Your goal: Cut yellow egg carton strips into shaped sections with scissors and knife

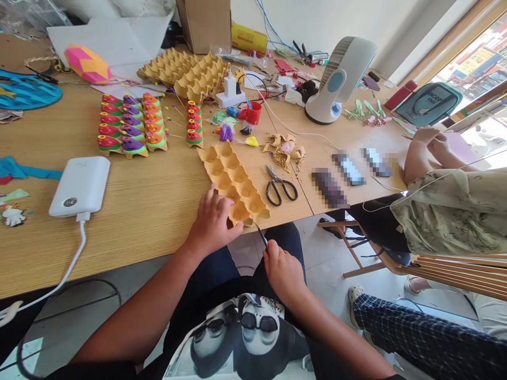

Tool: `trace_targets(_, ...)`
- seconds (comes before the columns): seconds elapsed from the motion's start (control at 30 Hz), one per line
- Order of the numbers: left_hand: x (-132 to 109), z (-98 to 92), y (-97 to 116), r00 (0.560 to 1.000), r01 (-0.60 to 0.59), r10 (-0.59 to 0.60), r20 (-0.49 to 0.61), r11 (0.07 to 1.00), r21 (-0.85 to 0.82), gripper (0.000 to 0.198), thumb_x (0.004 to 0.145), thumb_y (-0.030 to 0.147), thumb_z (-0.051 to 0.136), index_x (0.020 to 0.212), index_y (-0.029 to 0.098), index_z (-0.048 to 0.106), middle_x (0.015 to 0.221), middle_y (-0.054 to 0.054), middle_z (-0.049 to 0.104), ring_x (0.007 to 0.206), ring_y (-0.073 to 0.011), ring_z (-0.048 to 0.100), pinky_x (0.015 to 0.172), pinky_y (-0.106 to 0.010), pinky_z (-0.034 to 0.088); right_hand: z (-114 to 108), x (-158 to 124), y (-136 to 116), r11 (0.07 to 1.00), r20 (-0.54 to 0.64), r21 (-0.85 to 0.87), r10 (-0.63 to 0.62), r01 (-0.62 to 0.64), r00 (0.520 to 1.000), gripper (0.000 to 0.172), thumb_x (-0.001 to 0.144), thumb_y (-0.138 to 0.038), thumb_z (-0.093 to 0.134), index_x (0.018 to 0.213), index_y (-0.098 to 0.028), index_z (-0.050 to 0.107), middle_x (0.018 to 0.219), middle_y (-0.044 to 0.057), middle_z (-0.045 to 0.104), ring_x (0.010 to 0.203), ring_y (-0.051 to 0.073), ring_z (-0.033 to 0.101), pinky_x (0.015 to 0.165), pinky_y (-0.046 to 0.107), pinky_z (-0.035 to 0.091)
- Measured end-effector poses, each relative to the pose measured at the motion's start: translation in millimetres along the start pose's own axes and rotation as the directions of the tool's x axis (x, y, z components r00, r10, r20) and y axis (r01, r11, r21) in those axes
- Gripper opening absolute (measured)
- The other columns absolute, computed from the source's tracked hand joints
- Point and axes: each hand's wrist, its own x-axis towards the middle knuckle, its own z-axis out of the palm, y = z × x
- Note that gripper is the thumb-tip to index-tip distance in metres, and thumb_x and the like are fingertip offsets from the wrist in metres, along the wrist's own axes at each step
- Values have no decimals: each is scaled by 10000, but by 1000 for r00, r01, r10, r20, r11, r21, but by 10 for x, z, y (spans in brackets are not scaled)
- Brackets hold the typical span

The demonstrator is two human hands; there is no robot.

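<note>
A strip of yellow-brown egg carton, two cups wide, lies hollow side up near the table's front edge. My left hand grips its near left side, with the fingers along the edge and the thumb at the near end. In my right hand is a slim dark knife, its tip at the carton's near right corner. Most of the knife's handle is hidden by my fingers. Black-handled scissors lie open just right of the carton.
Painted carton pieces stand in rows farther left, near a white power bank. Uncut egg cartons lie behind. Carton scraps, a red cup and a white fan are to the right. Another person's arms rest at the right.
</note>
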Motion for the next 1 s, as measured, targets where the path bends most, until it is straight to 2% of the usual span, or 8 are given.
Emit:
trace_targets(0.37, 3, -8, 16, 1000, -2, 2, -4, 1000, 2, 391, 862, 366, 650, 1189, 201, 514, 1218, -166, 587, 1593, -446, 232, 1267, -649, 295, -45, -18, -18, 1000, 32, -19, 14, -14, 999, 234, 1130, -293, 396, 1300, -186, 515, 1034, 76, 780, 897, 189, 773, 632, 263, 415)
trace_targets(0.53, -5, 1, -4, 1000, -14, 14, -12, 1000, 14, 390, 870, 384, 651, 1186, 201, 513, 1209, -165, 586, 1597, -443, 227, 1272, -637, 296, -85, -110, 34, 1000, 31, 22, -20, 19, 999, 199, 1118, -279, 423, 1264, -192, 527, 981, 54, 795, 850, 189, 776, 602, 276, 350)
trace_targets(0.7, -10, 4, -14, 1000, -11, 11, 2, 1000, 11, 406, 869, 393, 651, 1198, 198, 515, 1230, -169, 585, 1601, -447, 217, 1273, -631, 293, -298, -212, 85, 993, -13, 106, -43, 44, 999, 162, 1102, -276, 433, 1190, -201, 546, 895, 25, 800, 802, 195, 776, 589, 301, 288)
trace_targets(0.87, -5, 3, -12, 1000, -4, 4, 8, 1000, 10, 406, 873, 396, 654, 1195, 192, 515, 1229, -175, 586, 1597, -452, 218, 1274, -637, 283, -542, -116, 27, 995, -27, 89, -35, 37, 999, 159, 1105, -294, 430, 1171, -209, 548, 906, 22, 807, 802, 193, 773, 581, 311, 258)
trace_targets(1.0, 3, 2, -17, 1000, -15, 15, 1, 1000, 12, 409, 860, 391, 678, 1174, 188, 514, 1200, -168, 584, 1584, -463, 242, 1274, -633, 283, -606, -42, -14, 998, -12, 56, -41, 41, 999, 128, 1101, -294, 456, 1156, -216, 542, 914, 13, 806, 779, 188, 768, 567, 321, 236)
